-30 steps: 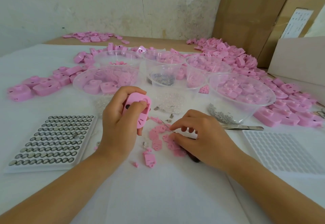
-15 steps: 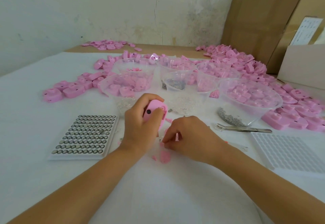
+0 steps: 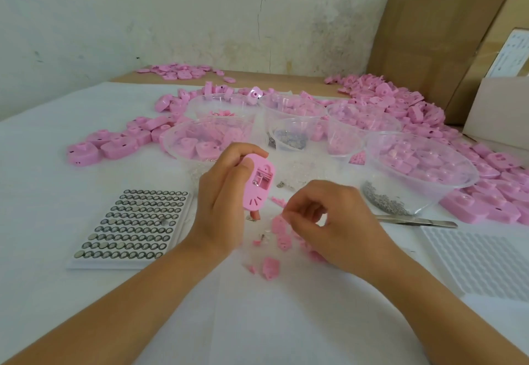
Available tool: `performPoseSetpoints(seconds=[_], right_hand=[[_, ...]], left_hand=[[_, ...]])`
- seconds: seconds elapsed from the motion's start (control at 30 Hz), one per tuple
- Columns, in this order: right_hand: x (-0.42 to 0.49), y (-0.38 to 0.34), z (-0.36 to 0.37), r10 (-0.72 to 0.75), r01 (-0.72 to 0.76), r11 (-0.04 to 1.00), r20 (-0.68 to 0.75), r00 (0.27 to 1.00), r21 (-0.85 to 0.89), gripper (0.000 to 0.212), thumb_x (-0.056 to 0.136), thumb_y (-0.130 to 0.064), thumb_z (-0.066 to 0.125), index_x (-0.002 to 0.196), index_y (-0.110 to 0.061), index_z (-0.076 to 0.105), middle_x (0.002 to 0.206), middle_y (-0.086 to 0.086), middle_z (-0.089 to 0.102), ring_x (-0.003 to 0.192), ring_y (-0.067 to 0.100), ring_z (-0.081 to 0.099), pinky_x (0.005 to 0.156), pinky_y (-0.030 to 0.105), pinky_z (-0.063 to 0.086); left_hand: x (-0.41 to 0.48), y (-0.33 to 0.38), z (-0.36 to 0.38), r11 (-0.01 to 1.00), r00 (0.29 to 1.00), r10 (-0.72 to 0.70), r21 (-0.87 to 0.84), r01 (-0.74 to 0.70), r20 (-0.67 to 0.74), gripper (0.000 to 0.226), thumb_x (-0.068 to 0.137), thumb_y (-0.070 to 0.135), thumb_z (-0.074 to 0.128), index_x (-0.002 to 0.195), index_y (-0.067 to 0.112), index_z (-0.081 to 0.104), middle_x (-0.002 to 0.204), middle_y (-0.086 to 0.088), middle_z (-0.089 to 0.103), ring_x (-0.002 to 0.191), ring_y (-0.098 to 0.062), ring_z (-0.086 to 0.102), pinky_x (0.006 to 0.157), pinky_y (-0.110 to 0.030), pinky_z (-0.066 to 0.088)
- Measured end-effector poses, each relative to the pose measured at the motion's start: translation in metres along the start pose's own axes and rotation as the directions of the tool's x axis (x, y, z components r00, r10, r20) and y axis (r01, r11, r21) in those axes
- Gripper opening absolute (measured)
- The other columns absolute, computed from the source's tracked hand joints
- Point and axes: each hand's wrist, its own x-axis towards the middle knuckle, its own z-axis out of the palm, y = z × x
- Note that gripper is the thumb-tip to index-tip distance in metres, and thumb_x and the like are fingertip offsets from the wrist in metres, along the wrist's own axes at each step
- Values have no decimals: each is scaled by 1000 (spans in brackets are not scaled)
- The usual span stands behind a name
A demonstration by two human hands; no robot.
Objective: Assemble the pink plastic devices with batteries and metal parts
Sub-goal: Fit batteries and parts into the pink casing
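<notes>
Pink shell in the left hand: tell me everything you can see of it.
The pink shell is a rounded matte plastic casing, held nearly upright above the table, open inner side toward the camera. A recess in its upper half holds small metal parts; radiating slots mark the lower end. Only the left hand touches it, gripping its top and left edge.

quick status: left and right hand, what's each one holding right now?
Left hand: holds the pink device, fingers curled round it.
Right hand: fingertips pinched together over the loose pink pieces; whether they hold anything cannot be told.
</notes>
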Motion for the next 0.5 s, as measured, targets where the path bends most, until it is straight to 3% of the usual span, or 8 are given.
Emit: performPoseSetpoints(seconds=[0.1,0.17,0.23,0.37,0.5], right_hand=[[-1,-5,-7,-38,82,982,-242,969,171,27,77,-8,71,69,-32,62,71,-13,64,68,2,61,64,13,49],[-1,-7,-7,-71,142,971,-334,940,192,17,76,-12,70,73,-27,64,72,-13,65,67,3,61,64,14,50],[-1,-9,-5,-110,177,971,-363,925,158,9,76,-11,66,75,-20,66,72,-14,63,68,4,59,65,13,49],[-2,-9,-2,-181,206,978,-323,929,44,7,76,-7,66,76,-12,69,70,-8,62,68,5,56,64,10,45],[-3,-10,-1,-222,217,975,-330,917,-52,6,77,-7,64,75,-10,70,69,-3,62,67,7,54,63,15,45]], left_hand=[[-5,-2,-1,998,997,24,61,-29,78,20,82,27,40,89,26,59,71,9,62,54,-8,54,40,-24,43],[-9,-4,1,992,987,50,105,-66,151,21,81,35,41,93,29,57,75,3,61,58,-11,54,46,-28,45],[-11,-5,4,987,979,67,130,-93,194,27,79,40,36,95,31,56,81,1,62,65,-16,54,54,-31,46],[-13,-5,5,988,969,74,118,-104,237,29,78,37,35,98,29,53,85,15,63,73,-4,55,63,-17,43],[-14,-5,5,986,961,72,127,-109,266,24,81,21,38,100,26,52,87,17,62,77,-3,56,66,-14,43]])
